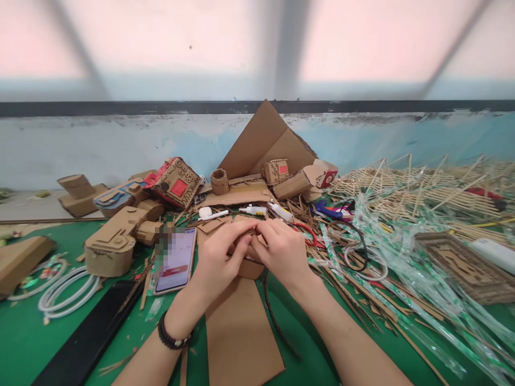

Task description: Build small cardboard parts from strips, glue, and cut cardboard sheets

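My left hand (220, 252) and my right hand (282, 249) meet at the centre, fingertips pinched together. Between them is a thin brown cardboard strip (244, 234), bent in a curve and mostly covered by the fingers. Just under the hands is a small cardboard piece with a raised side (251, 269), partly hidden. A flat cardboard sheet (243, 335) lies below it on the green table (306, 348). Along the sheet's right edge runs a narrow dark strip (276, 316); whether it joins the one in my fingers I cannot tell.
A phone (176, 262) with a lit screen lies left of my hands. Cardboard models (110, 244) stand at left. White glue bottles (280, 210) and cardboard scraps lie ahead. At right are green-printed clear tape strips (386, 252), wooden stick frames (402, 187) and cable loops (372, 262).
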{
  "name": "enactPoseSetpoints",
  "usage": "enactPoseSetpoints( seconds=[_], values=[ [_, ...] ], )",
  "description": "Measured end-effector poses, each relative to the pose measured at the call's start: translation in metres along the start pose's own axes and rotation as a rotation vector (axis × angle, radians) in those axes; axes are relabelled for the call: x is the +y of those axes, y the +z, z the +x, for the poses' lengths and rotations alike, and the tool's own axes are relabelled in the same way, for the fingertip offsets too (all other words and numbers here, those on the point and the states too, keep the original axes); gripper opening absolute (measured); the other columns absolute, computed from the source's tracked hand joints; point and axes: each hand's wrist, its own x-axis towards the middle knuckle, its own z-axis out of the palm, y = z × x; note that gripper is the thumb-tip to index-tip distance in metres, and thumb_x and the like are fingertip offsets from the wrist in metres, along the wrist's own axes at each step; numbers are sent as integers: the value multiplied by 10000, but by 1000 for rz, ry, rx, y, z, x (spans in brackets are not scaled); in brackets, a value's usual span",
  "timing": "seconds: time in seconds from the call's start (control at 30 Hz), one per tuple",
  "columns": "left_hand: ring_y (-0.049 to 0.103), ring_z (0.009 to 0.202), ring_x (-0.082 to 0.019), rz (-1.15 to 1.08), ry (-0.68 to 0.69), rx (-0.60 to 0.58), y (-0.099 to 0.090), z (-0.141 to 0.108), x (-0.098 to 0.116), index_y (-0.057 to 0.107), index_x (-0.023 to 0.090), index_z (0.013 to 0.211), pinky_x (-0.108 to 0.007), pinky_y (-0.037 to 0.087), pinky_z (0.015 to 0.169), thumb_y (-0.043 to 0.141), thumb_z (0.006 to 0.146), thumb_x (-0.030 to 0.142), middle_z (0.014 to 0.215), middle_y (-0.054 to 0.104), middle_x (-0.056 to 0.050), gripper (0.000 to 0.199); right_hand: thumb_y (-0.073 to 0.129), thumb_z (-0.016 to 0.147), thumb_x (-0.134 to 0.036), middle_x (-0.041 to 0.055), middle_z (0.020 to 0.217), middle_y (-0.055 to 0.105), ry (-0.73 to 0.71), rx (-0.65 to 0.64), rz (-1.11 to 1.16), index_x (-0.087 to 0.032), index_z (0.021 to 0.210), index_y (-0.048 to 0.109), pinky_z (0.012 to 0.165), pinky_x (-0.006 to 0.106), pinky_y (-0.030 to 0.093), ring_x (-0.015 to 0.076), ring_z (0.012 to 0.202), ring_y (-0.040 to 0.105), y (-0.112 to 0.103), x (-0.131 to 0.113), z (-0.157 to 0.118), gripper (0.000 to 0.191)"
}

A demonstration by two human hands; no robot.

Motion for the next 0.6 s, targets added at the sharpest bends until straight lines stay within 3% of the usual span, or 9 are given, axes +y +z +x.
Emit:
enactPoseSetpoints(
  seconds=[0.17,0.3,0.43,0.5,0.6],
  values=[
    [713,1172,-207,-11,-43,-31,2,-4,1,603,237,1393,-301,596,947,580,1041,240,1370,709,-86,353,460,1069,-210,94,882,737,-27,-11,97,-175,991,686,709,304,439,217,839,664,0,0,-1,242],
    [688,1233,-232,-204,-91,-33,0,-2,5,600,230,1401,-330,576,1008,531,1074,399,1374,701,-109,375,466,1055,-190,71,851,732,4,-12,259,-193,892,669,741,285,469,200,800,660,-2,-3,3,261],
    [695,1243,-238,-524,-317,70,-3,4,6,638,198,1334,-359,572,1041,326,1121,498,1324,728,-131,482,490,1025,-174,12,739,675,144,-5,440,-214,819,664,643,264,427,160,656,583,-7,-9,8,272],
    [721,1188,-232,-604,-393,100,-5,6,5,654,191,1295,-333,600,979,351,1114,517,1282,744,-132,481,518,1015,-211,-17,656,605,240,-2,500,-220,757,630,574,261,374,142,579,509,-9,-11,10,281],
    [709,1206,-236,-591,-357,58,-6,5,4,655,220,1325,-296,620,921,456,1074,568,1316,723,-122,473,544,994,-274,-46,582,491,363,16,516,-222,675,525,526,264,296,124,533,430,-8,-10,9,324]
  ],
)
